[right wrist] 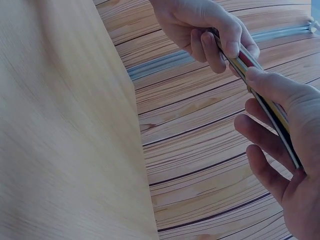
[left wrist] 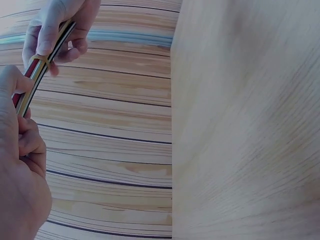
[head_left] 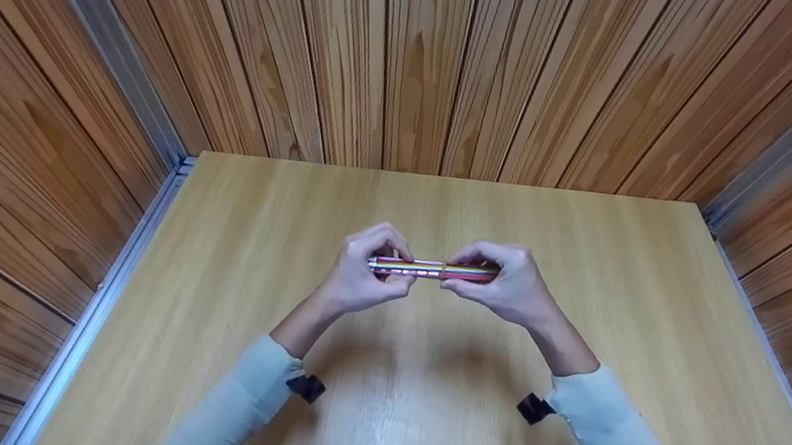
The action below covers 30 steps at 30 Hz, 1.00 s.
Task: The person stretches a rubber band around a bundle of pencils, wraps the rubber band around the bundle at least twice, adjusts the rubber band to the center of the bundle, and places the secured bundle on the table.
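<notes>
A bundle of slim, many-coloured pencils (head_left: 428, 269) is held level above the table, across the space between the two hands. Around its middle runs a thin yellowish band, like a rubber band (left wrist: 41, 58), close to the right hand's fingertips. The left hand (head_left: 363, 270) grips one end of the bundle between thumb and fingers. At the other end, the right hand (head_left: 513, 286) pinches it with thumb and fingers near the band. Both outer ends of the bundle are partly hidden by the hands.
Beneath the hands lies a light wooden table (head_left: 402, 420). Wood-plank walls (head_left: 422, 67) rise behind it and on both sides, with grey metal rails (head_left: 80, 335) along the side edges. A small black device (head_left: 307, 388) sits at each sleeve cuff.
</notes>
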### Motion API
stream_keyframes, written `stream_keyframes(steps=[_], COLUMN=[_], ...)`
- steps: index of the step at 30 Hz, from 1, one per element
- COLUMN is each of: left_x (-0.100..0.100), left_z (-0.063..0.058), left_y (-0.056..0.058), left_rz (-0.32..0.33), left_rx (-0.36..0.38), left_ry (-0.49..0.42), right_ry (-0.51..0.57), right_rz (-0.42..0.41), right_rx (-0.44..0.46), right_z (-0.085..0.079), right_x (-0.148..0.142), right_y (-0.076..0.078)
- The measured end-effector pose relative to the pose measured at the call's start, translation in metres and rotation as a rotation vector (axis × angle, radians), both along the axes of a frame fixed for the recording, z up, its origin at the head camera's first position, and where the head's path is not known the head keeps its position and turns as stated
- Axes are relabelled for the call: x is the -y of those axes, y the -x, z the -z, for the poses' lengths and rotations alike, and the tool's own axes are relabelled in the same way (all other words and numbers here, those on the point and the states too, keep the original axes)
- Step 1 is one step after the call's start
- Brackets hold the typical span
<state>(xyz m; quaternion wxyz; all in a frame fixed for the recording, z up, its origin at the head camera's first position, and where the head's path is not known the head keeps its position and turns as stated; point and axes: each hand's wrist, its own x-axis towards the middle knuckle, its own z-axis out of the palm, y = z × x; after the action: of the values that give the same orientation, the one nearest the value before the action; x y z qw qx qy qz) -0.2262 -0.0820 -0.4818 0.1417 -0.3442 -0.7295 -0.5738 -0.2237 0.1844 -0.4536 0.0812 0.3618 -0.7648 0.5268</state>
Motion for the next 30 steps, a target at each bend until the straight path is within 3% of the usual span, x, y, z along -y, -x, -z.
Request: stream_keyframes(steps=[16, 25, 30], left_x=[0.0, 0.014, 0.019], left_z=[-0.001, -0.002, -0.004], left_y=[-0.003, 0.0, 0.002], left_rz=[0.015, -0.044, -0.034], left_rx=[0.016, 0.05, 0.057], left_ry=[0.022, 0.003, 0.033], right_ry=[0.044, 0.016, 0.032], right_rz=[-0.077, -0.008, 0.005], right_rx=[-0.028, 0.014, 0.009], right_z=[0.007, 0.01, 0.011], right_x=[-0.001, -0.018, -0.023], right_y=[0.002, 0.003, 0.007])
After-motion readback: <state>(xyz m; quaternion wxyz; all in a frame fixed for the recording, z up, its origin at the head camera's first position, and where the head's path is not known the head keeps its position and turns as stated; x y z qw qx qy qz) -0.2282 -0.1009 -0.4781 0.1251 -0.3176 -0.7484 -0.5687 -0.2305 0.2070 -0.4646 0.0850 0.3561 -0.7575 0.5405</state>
